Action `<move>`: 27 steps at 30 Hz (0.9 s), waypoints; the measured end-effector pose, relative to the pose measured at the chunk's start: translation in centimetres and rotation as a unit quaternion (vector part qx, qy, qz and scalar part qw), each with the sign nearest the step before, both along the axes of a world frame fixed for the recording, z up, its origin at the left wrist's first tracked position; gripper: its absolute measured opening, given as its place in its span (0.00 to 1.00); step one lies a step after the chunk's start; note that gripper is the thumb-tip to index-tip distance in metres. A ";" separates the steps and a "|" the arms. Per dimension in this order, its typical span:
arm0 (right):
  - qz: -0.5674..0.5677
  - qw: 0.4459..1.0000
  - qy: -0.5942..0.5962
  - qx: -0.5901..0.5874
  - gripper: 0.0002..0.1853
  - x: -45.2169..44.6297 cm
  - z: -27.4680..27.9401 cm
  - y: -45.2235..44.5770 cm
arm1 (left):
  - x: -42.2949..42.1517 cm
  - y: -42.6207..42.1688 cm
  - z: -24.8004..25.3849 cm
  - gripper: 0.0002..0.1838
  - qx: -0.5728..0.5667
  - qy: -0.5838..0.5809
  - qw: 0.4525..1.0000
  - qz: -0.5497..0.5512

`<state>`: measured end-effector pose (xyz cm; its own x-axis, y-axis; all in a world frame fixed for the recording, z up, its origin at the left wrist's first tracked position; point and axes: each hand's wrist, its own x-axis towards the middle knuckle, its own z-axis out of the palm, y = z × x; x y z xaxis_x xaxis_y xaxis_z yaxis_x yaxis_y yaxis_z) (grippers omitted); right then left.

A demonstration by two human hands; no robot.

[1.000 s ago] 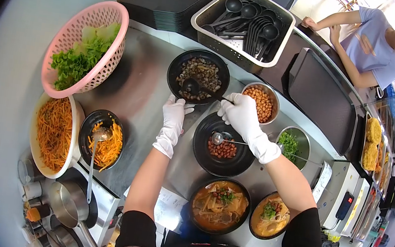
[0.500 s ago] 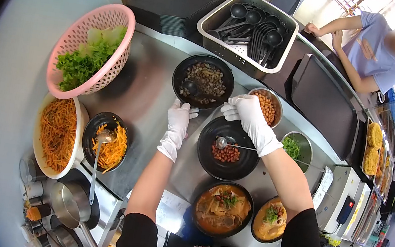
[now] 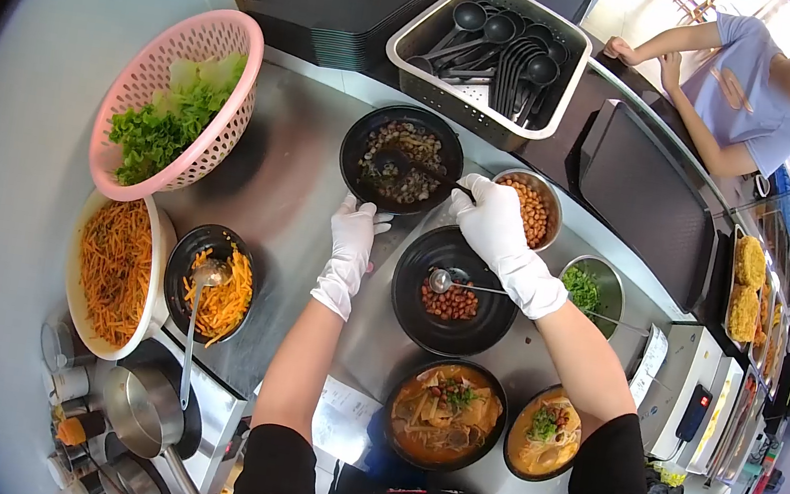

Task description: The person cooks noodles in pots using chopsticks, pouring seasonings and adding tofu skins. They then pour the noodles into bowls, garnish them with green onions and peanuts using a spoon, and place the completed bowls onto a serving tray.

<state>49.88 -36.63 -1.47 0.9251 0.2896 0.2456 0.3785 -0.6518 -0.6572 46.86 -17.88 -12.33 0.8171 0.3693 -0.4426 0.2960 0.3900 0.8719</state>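
Observation:
My left hand, in a white glove, grips the near rim of a black bowl with its fingertips. Chopped brown pickle-like pieces lie inside that bowl. My right hand, gloved too, is closed round the handle of a black spoon, whose head rests among the pieces. Below my right hand sits a larger black bowl with peanuts and a metal spoon. A steel bowl of beans or nuts stands just beyond the right hand.
Two bowls of noodle soup stand near me. Chopped greens are at right; shredded carrot and a pink lettuce basket at left. Behind are a steel spoon bin and a tray. A person leans at the counter.
My right hand has turned and lifted the spoon's handle, and the spoon's head has shifted slightly within the pickle-like pieces. My left hand stays at the bowl's rim. The view has shifted slightly.

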 end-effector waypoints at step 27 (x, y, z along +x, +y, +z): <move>0.036 0.996 0.021 -0.077 0.08 -2.5 1.4 -4.4 | -0.2 -0.1 0.8 0.23 -0.002 -0.016 1.000 -0.016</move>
